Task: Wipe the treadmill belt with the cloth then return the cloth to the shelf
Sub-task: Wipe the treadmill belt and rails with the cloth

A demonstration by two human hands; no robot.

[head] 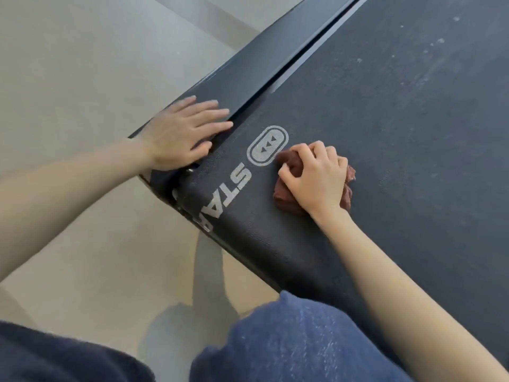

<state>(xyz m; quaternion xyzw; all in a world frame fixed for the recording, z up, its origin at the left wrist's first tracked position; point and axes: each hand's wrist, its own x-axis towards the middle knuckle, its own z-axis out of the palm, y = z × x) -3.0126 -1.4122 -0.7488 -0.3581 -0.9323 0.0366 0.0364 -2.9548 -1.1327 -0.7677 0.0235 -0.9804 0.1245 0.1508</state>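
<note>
- Wide dark-grey treadmill belt (399, 133), centre to upper right: matt, fine pebbled grain; pale dusty flecks towards the upper right.
- Pale-grey printed lettering (267, 148), centre: flat, matt print on the belt, slightly worn.
- Reddish-brown crumpled cloth (283, 199), centre: soft woven fabric, matt, creased.
- Long black side rail (275, 51), upper centre: smooth plastic-looking strip with a faint sheen.
- Beige floor (82, 78), left: smooth, low gloss.
- Blue denim trouser leg (303, 340), bottom: coarse weave, faded streaks.
- Navy garment (55, 359), lower left: soft, matt cloth.

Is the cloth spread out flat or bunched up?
Bunched up: the cloth bulges in crumpled folds under the right hand gripping it on the belt.
</note>
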